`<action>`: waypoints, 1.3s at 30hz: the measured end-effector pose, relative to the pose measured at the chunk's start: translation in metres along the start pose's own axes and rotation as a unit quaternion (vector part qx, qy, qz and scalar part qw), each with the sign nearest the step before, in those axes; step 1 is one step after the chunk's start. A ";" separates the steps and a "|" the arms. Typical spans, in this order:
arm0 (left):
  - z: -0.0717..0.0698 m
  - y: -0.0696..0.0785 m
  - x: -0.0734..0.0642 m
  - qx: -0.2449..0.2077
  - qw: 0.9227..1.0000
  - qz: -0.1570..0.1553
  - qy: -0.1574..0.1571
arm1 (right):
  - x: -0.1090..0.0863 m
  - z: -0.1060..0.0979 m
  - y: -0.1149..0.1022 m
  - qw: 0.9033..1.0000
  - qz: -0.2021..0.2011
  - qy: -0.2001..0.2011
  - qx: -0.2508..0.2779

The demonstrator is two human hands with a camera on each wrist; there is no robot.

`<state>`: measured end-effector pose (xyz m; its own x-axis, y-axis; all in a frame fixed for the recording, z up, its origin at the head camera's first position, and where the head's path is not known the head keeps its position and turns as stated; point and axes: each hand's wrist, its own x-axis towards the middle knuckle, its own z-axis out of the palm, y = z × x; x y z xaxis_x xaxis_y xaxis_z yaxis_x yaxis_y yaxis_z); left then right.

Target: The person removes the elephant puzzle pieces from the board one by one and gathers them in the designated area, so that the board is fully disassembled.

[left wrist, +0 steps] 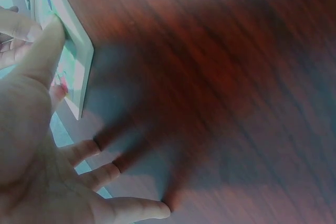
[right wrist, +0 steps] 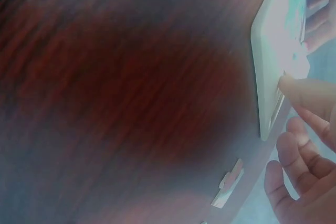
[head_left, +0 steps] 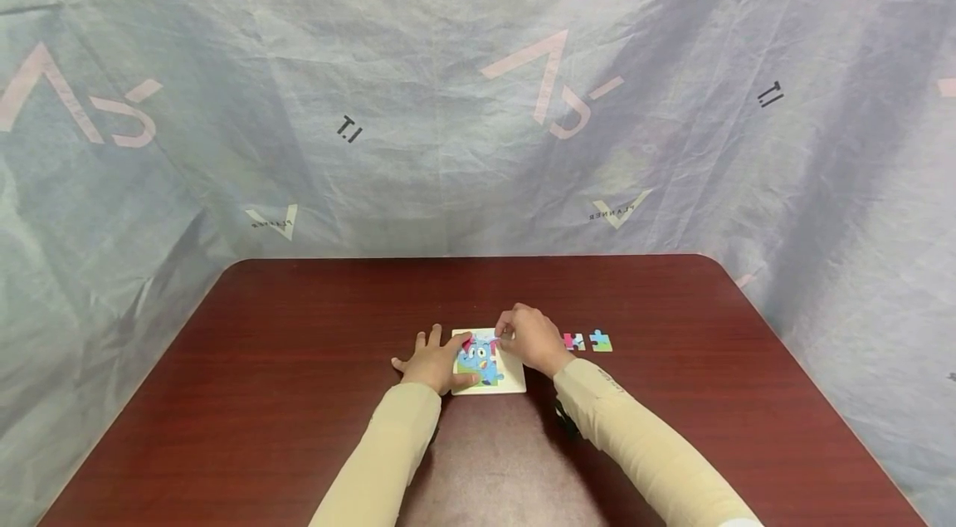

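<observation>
A pale puzzle board (head_left: 512, 376) lies on the table, partly filled with a blue cartoon animal picture (head_left: 472, 358); its right strip is bare. My left hand (head_left: 431, 365) is spread over the board's left edge. Its thumb and index finger rest on the picture, and in the left wrist view the other fingers (left wrist: 139, 208) stretch out over the wood. At the board's upper right, my right hand (head_left: 536, 340) pinches a puzzle piece between thumb and index finger, mostly hidden by the fingers. In the right wrist view the thumb (right wrist: 294, 88) is right at the board's surface.
Two loose puzzle pieces lie right of the board: a pink and white one (head_left: 573, 342) and a blue and green one (head_left: 601, 341). The dark red wooden table (head_left: 299, 328) has rounded far corners. A grey printed cloth (head_left: 441, 95) hangs behind it and at both sides.
</observation>
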<state>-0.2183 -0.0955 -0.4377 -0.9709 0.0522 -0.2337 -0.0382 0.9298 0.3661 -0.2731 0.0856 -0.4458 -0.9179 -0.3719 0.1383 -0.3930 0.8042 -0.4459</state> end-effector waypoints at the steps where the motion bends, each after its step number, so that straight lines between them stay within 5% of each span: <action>1: 0.000 0.000 0.000 0.000 1.000 0.000 -0.001 | 0.000 0.000 0.000 1.000 -0.004 0.002 -0.004; 39: -0.004 0.003 -0.002 -0.001 1.000 0.001 -0.001 | 0.000 0.005 0.006 0.997 -0.051 0.027 -0.060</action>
<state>-0.2174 -0.0939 -0.4325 -0.9704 0.0540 -0.2354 -0.0377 0.9288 0.3686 -0.2750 0.0882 -0.4532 -0.8737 -0.4307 0.2263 -0.4842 0.8150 -0.3183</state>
